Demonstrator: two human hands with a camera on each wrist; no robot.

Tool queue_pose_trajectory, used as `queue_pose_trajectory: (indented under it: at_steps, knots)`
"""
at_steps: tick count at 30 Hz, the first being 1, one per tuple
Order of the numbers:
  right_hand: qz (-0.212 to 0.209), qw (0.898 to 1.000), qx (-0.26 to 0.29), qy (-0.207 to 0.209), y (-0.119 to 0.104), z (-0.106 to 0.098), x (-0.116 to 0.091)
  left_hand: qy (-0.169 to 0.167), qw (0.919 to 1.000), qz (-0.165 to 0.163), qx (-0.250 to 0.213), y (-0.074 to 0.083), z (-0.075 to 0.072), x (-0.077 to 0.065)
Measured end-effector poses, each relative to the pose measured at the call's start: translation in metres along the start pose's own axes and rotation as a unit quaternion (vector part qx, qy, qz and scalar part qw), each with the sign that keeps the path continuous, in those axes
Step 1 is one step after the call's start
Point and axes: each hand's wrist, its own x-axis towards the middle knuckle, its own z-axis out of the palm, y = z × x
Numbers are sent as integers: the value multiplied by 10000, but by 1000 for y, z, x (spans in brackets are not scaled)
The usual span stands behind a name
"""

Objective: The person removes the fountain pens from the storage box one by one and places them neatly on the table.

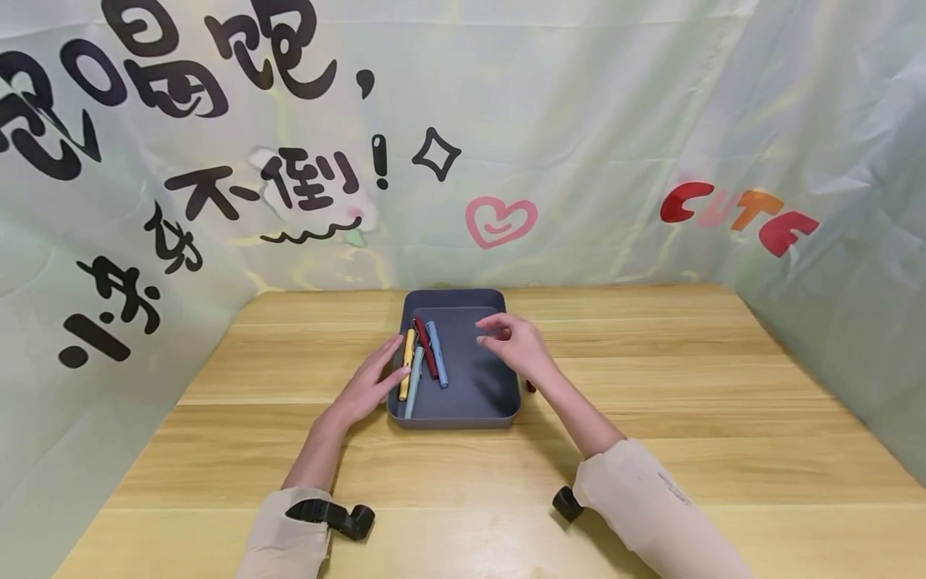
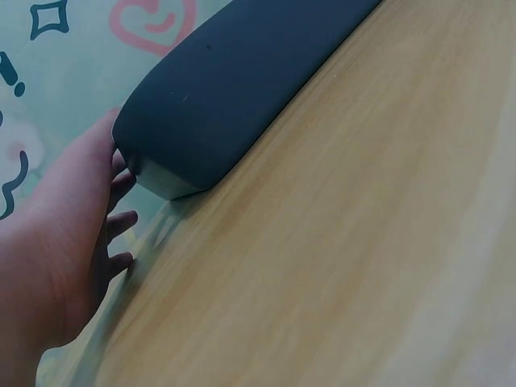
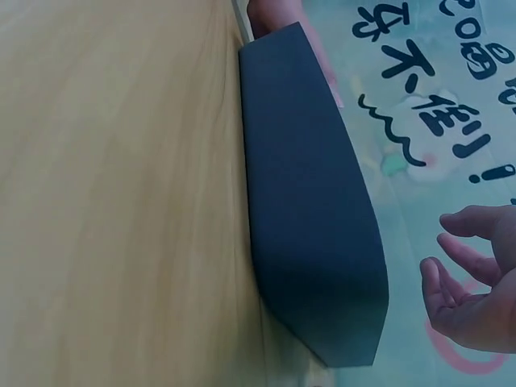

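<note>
A dark grey-blue tray (image 1: pixel 452 422) stands on the wooden table. In its left half lie a yellow pen (image 1: pixel 407 366), a pale teal pen (image 1: pixel 414 386), a dark red pen (image 1: pixel 425 346) and a blue pen (image 1: pixel 437 354). My left hand (image 1: pixel 367 384) touches the tray's left wall, fingers extended along it and thumb reaching over the rim. Above the tray's right side hovers my right hand (image 1: pixel 515 342), holding nothing; the right wrist view shows a gap between its thumb and loosely bent fingers. Both wrist views show the tray's outer wall, with its inside hidden.
Just right of the tray, a small dark red end (image 1: pixel 531 386) shows beside my right forearm, mostly hidden. The wooden tabletop (image 1: pixel 651 386) stretches to both sides. Behind it hangs a pale printed curtain (image 1: pixel 579 121). Black strap mounts (image 1: pixel 333 516) sit at my sleeves.
</note>
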Motion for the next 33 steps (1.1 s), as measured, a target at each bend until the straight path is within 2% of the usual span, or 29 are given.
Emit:
queue_pose_trajectory:
  at_steps: [16, 24, 33]
  knots:
    - [21, 9977, -209, -648, -18, 37, 28, -1, 9999, -137, -14, -2, -1, 0]
    - [274, 9943, -271, -993, -12, 59, 36, -52, 9998, -149, -116, -4, 1, 2]
    - [588, 9909, -490, -1110, -2, 74, 36, -67, 9999, -122, -100, -2, 0, 1]
